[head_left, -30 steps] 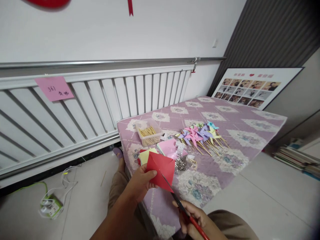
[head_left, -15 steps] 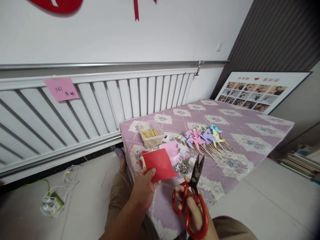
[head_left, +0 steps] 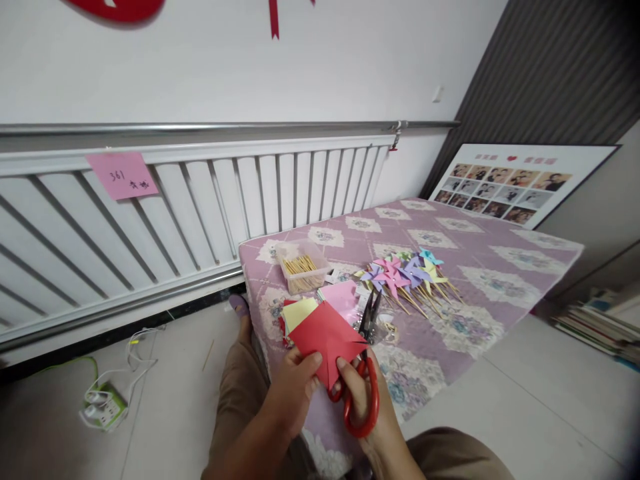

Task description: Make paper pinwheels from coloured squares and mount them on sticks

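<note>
My left hand [head_left: 295, 380] pinches a square sheet of red paper [head_left: 325, 330] by its near edge, thumb on top. The sheet has slits at its near and right corners and is turned like a diamond. In my right hand [head_left: 361, 387] are black-bladed scissors [head_left: 374, 410] with red handles, blades pointing away. The right thumb also presses on the red sheet's near right edge. Beyond the sheet lie yellow paper [head_left: 299, 315] and pink paper [head_left: 343, 298]. Several paper pinwheels [head_left: 394, 273] on sticks rest farther back. Small metal pieces are mostly hidden behind the scissors.
A clear plastic box [head_left: 302, 283] of wooden sticks stands on the table's floral cloth [head_left: 365, 224]. Along the wall runs a white radiator [head_left: 270, 190]. A photo board [head_left: 500, 187] leans at the back right. On the floor at left are a power strip [head_left: 113, 408] and cables.
My right hand has brought the scissors left, up against the red paper, and its thumb now touches the sheet. The red paper has turned to a diamond, uncovering the yellow paper behind.
</note>
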Demonstrator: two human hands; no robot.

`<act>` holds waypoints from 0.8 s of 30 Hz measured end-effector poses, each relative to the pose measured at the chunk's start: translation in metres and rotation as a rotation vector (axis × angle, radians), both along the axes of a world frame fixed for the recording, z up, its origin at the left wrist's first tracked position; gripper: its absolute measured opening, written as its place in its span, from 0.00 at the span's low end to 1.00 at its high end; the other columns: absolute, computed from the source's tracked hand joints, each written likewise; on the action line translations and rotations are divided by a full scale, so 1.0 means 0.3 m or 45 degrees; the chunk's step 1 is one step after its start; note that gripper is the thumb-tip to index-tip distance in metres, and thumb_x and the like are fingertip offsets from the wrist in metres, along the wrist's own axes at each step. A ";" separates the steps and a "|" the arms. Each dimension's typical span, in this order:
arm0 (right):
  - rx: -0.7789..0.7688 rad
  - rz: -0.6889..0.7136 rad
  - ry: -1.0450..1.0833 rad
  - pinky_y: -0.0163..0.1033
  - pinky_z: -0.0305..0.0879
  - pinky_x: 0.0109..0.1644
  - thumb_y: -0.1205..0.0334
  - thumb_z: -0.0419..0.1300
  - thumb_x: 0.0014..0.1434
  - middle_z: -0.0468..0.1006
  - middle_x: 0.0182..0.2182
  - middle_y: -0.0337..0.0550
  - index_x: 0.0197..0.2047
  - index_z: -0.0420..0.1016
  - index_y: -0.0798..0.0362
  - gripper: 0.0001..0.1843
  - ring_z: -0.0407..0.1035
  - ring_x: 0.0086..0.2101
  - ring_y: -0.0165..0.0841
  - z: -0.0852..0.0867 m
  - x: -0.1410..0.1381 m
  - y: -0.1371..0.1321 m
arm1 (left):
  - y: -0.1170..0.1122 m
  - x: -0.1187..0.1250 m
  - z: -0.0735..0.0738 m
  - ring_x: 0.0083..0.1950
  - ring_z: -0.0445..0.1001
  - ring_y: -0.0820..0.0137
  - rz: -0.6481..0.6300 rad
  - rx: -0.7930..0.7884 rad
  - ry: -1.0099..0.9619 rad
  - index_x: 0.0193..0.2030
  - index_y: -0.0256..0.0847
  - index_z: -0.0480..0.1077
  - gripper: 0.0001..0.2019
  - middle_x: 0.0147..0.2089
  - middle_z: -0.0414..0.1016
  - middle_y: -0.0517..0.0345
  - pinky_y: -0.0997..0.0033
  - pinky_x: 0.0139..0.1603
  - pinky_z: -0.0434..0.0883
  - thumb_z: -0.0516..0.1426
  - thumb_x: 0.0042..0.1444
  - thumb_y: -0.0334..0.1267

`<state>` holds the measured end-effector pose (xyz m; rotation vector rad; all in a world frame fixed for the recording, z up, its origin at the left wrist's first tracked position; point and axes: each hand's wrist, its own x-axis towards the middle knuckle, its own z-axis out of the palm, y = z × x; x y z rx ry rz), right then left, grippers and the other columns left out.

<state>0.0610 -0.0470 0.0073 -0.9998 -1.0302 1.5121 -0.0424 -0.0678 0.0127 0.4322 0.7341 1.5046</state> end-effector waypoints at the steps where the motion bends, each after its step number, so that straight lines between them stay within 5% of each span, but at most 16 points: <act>1: 0.004 0.010 -0.008 0.31 0.59 0.20 0.49 0.65 0.52 0.63 0.18 0.27 0.34 0.60 0.48 0.18 0.63 0.16 0.26 0.002 0.006 0.004 | 0.000 -0.011 0.002 0.31 0.75 0.67 -0.011 0.010 -0.016 0.39 0.36 0.72 0.11 0.33 0.78 0.53 0.67 0.35 0.72 0.62 0.49 0.37; 9: -0.007 0.096 0.017 0.29 0.58 0.20 0.51 0.66 0.53 0.65 0.20 0.27 0.42 0.63 0.47 0.19 0.61 0.17 0.25 -0.013 0.027 0.008 | 0.013 -0.040 0.016 0.36 0.78 0.64 -0.039 -0.022 -0.065 0.47 0.34 0.71 0.18 0.40 0.79 0.48 0.67 0.36 0.74 0.63 0.49 0.37; 16: 0.007 -0.012 0.236 0.28 0.56 0.19 0.47 0.59 0.59 0.66 0.25 0.31 0.56 0.58 0.44 0.25 0.58 0.19 0.24 -0.060 0.093 -0.005 | 0.055 -0.053 0.045 0.37 0.77 0.68 0.214 -0.055 -0.026 0.43 0.37 0.73 0.16 0.39 0.79 0.54 0.70 0.38 0.73 0.65 0.45 0.35; 24: 0.113 0.597 -0.065 0.30 0.53 0.21 0.36 0.54 0.57 0.68 0.27 0.36 0.60 0.59 0.47 0.35 0.54 0.19 0.23 -0.193 0.200 -0.101 | 0.107 -0.078 0.044 0.28 0.76 0.74 0.427 -0.073 -0.002 0.34 0.37 0.72 0.11 0.31 0.79 0.59 0.75 0.32 0.74 0.66 0.43 0.33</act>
